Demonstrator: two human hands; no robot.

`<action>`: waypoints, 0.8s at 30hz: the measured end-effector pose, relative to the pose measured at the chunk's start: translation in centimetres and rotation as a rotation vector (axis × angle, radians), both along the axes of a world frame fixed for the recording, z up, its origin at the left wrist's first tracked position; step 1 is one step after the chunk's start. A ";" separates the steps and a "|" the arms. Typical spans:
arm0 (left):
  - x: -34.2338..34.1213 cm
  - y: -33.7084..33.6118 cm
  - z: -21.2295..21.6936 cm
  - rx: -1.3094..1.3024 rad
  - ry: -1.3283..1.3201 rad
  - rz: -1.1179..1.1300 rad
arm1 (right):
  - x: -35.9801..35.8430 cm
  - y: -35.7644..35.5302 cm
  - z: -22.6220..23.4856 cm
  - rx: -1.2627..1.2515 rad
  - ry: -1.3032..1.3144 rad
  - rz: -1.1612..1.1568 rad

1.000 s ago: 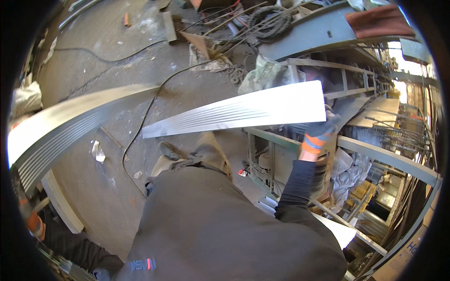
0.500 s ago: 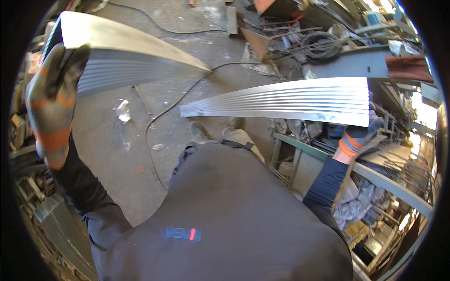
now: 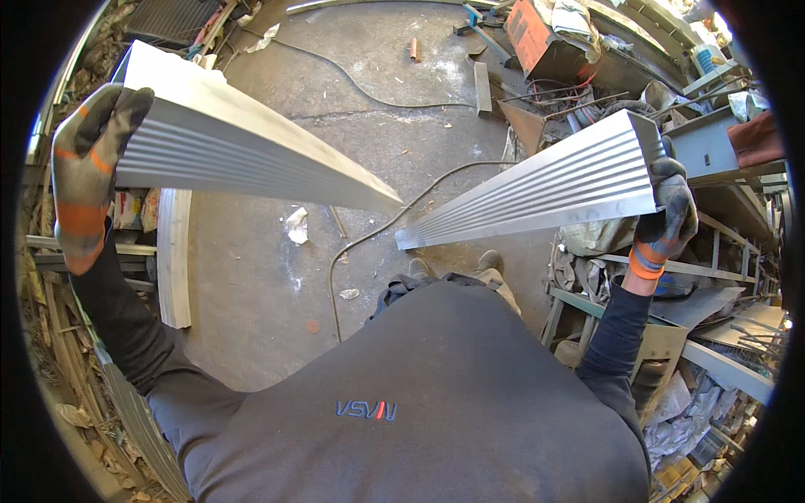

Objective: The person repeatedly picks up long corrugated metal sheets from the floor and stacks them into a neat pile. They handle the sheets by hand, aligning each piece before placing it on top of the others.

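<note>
In each gloved hand I hold one long, silvery metal channel with a ribbed face. My left hand [image 3: 90,168], in a grey glove with orange bands, is closed around the raised end of the left ribbed channel [image 3: 235,163]. My right hand [image 3: 673,205], gloved alike, grips the raised end of the right ribbed channel [image 3: 537,180], its fingers partly behind the metal. Both channels slope down and inward, narrowing with distance. Their far ends come close together above the floor in front of my feet; I cannot tell if they touch it.
A dark cable [image 3: 369,230] winds across the concrete floor. Another pale metal length [image 3: 174,260] stands at left. Scrap and a green-edged metal frame [image 3: 579,300] crowd the right side. An orange-faced box [image 3: 530,38] sits far right; a white scrap [image 3: 297,225] lies on the floor.
The right channel now slants more steeply, its held end higher and its end profile showing. My right hand has risen and moved outward. The left channel's held end sits slightly lower in view.
</note>
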State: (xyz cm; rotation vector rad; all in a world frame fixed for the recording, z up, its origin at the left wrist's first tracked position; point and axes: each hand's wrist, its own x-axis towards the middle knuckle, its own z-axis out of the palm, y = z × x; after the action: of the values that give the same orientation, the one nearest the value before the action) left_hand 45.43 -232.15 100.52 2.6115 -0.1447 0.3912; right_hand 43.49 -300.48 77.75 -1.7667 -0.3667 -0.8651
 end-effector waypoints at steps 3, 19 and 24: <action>-3.1 -3.7 0.4 0.066 0.008 -0.119 | 0.5 1.9 1.0 0.004 -0.041 0.066; -9.3 0.0 -5.6 -0.186 0.226 0.017 | 2.9 16.4 9.2 -0.467 -0.131 0.578; -13.7 3.2 -7.2 -0.156 0.148 -0.123 | 4.1 20.9 9.5 -0.348 -0.122 0.864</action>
State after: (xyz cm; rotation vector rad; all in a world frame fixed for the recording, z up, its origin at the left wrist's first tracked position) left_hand 31.73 -228.99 93.28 2.4518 -0.2150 0.1587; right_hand 47.63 -279.59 87.25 -1.6151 -1.3057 -0.2837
